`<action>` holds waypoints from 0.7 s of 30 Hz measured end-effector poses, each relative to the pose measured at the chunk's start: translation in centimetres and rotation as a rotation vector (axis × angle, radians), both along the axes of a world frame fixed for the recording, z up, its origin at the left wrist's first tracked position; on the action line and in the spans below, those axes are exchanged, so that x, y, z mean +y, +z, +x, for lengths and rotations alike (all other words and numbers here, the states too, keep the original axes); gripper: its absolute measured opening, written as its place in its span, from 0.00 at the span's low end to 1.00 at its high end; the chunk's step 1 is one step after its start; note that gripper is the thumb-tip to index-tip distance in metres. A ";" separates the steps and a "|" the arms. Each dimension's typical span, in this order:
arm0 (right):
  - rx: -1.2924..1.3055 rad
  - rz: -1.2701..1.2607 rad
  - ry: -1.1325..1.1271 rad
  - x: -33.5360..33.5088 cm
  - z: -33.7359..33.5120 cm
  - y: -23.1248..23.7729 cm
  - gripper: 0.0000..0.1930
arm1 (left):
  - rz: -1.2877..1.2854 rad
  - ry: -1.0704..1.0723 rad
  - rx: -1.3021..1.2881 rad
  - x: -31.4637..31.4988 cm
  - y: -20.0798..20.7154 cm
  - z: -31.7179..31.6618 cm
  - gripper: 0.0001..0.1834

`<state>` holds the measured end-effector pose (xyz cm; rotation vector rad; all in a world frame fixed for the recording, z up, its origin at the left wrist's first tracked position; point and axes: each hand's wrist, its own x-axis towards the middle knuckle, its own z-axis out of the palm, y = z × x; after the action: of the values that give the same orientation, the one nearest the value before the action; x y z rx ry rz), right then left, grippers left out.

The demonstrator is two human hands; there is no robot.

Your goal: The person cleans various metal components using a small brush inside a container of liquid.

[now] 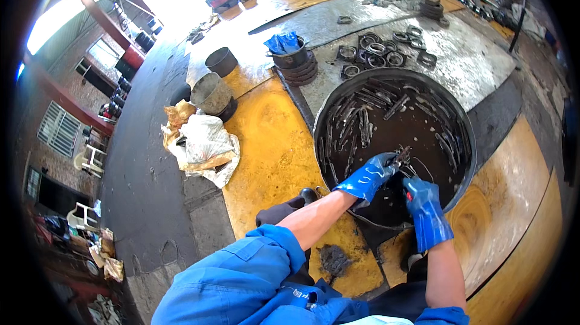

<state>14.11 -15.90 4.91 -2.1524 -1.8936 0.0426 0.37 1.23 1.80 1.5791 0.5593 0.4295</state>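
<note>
Person is bending over a round metal tub [423, 77], both hands working over the brown-black liquid [396, 125] inside. Left hand [376, 176], blue-gloved, is holding a dark piece [403, 155] over the tub's near half; its grip is closed, fingers wrapping the piece. Right hand [422, 196], gloved likewise, is sitting just beside it, its grip curling around a red-marked item [409, 196]; the glove is hiding most of that, so cannot tell its kind. Thin wires [412, 171] are showing between the hands. Loose dark strips [362, 128] are lying in the tub, mostly toward the far side and the walls.

Judgement: person is probably handling or cleaning a single piece. Next move is likely calling for a firm left grip while the right is working against the piece, keeping it from slipping into the liquid.
</note>
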 end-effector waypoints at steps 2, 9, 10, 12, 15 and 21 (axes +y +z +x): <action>-0.098 0.095 0.020 -0.6 0.7 -0.4 0.15 | -0.042 -0.038 0.006 -0.6 2.1 0.3 0.23; 0.676 -0.001 -0.293 0.7 0.9 -2.4 0.13 | 0.093 0.049 0.148 -0.5 -1.2 -0.1 0.24; 0.675 -0.001 -0.282 0.9 1.2 -2.3 0.13 | 0.108 0.060 0.172 -0.5 -1.1 -0.1 0.24; 0.834 -0.128 -0.306 0.7 1.4 -1.8 0.14 | 0.004 0.080 0.166 -0.9 -0.9 0.1 0.25; 1.032 -0.275 -0.327 2.0 0.2 0.9 0.15 | 0.187 0.072 0.297 0.0 -2.7 -0.4 0.23; 1.152 -0.341 -0.431 1.7 2.1 -2.4 0.16 | 0.109 0.056 0.276 -0.1 -1.9 0.4 0.20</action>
<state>16.24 -14.18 2.47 -1.9270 -0.7779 1.2671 0.79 1.15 -0.10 1.7436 0.8037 0.2895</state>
